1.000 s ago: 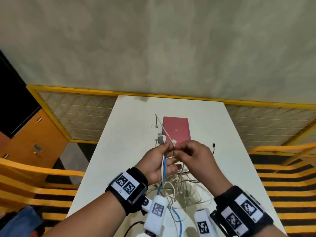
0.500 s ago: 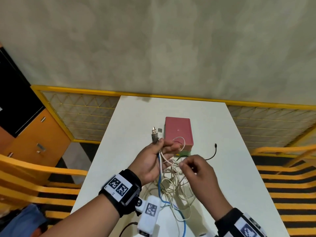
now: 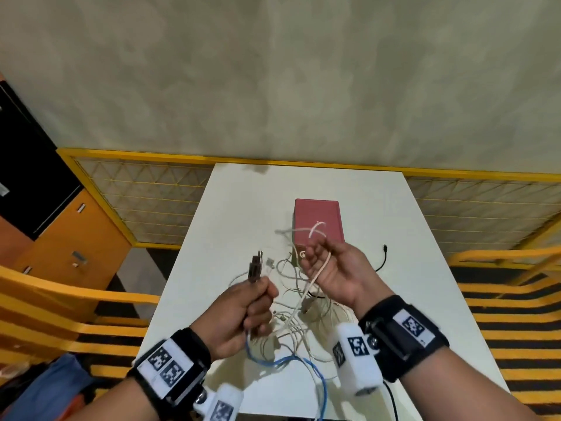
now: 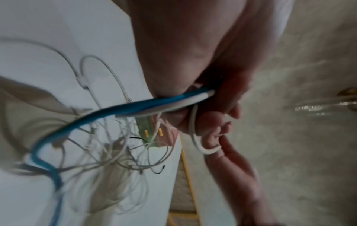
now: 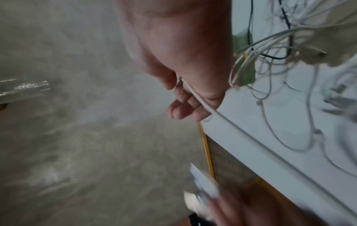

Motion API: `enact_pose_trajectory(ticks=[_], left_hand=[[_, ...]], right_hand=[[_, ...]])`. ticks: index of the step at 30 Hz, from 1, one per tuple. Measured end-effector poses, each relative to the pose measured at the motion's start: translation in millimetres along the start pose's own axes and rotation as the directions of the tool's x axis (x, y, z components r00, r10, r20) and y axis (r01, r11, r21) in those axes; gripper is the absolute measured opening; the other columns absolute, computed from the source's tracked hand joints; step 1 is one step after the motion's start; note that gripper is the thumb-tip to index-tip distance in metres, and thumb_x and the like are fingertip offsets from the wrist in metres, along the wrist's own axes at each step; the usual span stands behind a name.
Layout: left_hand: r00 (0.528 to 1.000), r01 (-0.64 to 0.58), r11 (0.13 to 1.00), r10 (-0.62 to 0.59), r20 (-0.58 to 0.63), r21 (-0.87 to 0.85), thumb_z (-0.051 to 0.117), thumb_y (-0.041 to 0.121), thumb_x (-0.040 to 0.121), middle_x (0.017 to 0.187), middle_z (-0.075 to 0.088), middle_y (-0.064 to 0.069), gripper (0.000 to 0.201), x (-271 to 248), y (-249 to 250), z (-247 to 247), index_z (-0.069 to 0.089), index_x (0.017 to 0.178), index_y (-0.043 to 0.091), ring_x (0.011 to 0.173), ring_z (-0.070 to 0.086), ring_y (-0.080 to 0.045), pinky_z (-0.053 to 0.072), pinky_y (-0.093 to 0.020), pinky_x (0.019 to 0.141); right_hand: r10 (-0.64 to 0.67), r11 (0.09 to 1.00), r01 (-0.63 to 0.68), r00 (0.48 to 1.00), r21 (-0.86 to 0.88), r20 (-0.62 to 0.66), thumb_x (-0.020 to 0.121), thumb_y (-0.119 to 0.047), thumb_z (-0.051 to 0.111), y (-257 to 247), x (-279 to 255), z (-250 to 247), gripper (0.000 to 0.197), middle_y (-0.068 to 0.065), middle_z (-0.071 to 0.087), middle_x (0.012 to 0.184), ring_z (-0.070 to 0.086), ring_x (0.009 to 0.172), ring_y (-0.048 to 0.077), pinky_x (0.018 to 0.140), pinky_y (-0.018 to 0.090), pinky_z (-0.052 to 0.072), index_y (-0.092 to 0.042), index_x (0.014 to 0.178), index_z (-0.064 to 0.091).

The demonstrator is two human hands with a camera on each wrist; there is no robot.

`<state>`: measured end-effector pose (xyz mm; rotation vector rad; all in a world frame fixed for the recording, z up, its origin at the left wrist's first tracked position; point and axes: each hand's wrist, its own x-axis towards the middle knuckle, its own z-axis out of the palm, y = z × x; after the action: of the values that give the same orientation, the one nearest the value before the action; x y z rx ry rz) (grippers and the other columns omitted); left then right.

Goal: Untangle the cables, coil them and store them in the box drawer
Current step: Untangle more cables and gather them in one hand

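A tangle of thin white cables lies on the white table, with a blue cable running through it toward the near edge. My left hand grips the blue cable and a white one together, their USB plugs sticking up above the fist. My right hand is raised to the right and pinches a cream cable, whose loose end loops above the fingers. The red box stands behind both hands, mid-table.
A black cable end lies on the table right of the box. Yellow railings flank the table on both sides and a yellow-framed mesh fence runs behind it. An orange cabinet stands far left.
My hands have drawn apart: the right hand rose and moved right, pulling the cream cable out of the tangle. The left hand shifted left and down with the plugs.
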<state>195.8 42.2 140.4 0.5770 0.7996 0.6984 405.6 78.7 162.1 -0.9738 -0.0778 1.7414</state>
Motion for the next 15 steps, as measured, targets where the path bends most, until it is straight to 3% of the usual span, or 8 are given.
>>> enact_pose_trajectory(ticks=[3,6,8,9,11,13,15], left_hand=[[0.985,0.155,0.974,-0.165,0.048,0.164,0.064,0.029,0.092,0.048,0.028,0.001,0.027,-31.5,-10.0,-31.1,0.061,0.082,0.004,0.035,0.024,-0.010,0.030,-0.025,0.045],[0.952,0.241,0.879,-0.297,0.077,0.411,0.068,0.034,0.089,0.048,0.032,-0.003,0.033,-53.2,-9.0,-50.7,0.058,0.080,0.004,0.036,0.026,-0.011,0.020,-0.026,0.042],[0.947,0.222,0.839,-0.306,0.094,0.497,0.068,0.035,0.089,0.049,0.039,-0.005,0.035,-62.2,-2.6,-49.6,0.060,0.078,0.003,0.034,0.035,-0.012,0.027,-0.021,0.039],[0.962,0.188,0.868,-0.256,0.090,0.459,0.068,0.033,0.089,0.050,0.043,-0.007,0.033,-63.1,1.4,-43.8,0.061,0.078,0.003,0.034,0.040,-0.014,0.032,-0.021,0.038],[0.999,0.046,0.945,-0.046,-0.007,0.323,0.064,0.029,0.093,0.054,0.048,-0.011,0.029,-55.5,10.4,-23.5,0.062,0.081,0.003,0.035,0.043,-0.017,0.035,-0.022,0.038],[0.970,-0.130,0.937,0.189,-0.155,0.325,0.056,0.022,0.098,0.061,0.051,-0.007,0.022,-33.9,20.1,0.4,0.062,0.089,0.003,0.040,0.039,-0.013,0.029,-0.022,0.040],[0.931,-0.219,0.890,0.314,-0.189,0.400,0.057,0.014,0.097,0.068,0.051,-0.008,0.013,-11.2,26.5,26.3,0.064,0.094,0.004,0.041,0.035,-0.009,0.025,-0.019,0.041]], right_hand=[[-0.006,0.999,0.005,1.000,-0.044,-0.025,0.103,-0.020,0.040,-12.8,4.5,6.6,0.039,0.004,0.062,0.054,0.059,0.044,0.015,0.054,0.025,0.052,-0.007,0.072,0.060],[-0.020,0.998,0.017,0.998,-0.067,-0.052,0.101,-0.023,0.045,-13.3,10.4,5.8,0.030,-0.002,0.053,0.050,0.050,0.039,0.011,0.050,0.022,0.046,-0.014,0.074,0.055],[-0.022,0.997,0.017,0.997,-0.072,-0.067,0.102,-0.023,0.044,-10.3,12.7,2.9,0.028,-0.002,0.052,0.050,0.049,0.039,0.011,0.053,0.023,0.045,-0.016,0.077,0.055],[-0.019,0.996,0.012,0.997,-0.085,-0.073,0.102,-0.023,0.043,-7.3,12.8,1.8,0.028,-0.002,0.055,0.050,0.051,0.040,0.012,0.055,0.024,0.045,-0.015,0.078,0.054],[-0.015,0.993,0.008,0.999,-0.121,-0.052,0.103,-0.024,0.040,3.7,11.1,0.3,0.029,0.002,0.066,0.058,0.060,0.047,0.014,0.062,0.028,0.048,-0.013,0.081,0.056],[0.001,0.985,-0.001,1.000,-0.172,-0.004,0.104,-0.026,0.038,21.0,5.8,3.1,0.028,0.006,0.075,0.074,0.071,0.061,0.017,0.071,0.034,0.050,-0.013,0.088,0.058],[0.013,0.980,-0.001,0.998,-0.198,0.059,0.104,-0.026,0.038,38.5,-3.2,10.1,0.028,0.008,0.077,0.086,0.073,0.076,0.020,0.081,0.039,0.048,-0.013,0.090,0.060]])
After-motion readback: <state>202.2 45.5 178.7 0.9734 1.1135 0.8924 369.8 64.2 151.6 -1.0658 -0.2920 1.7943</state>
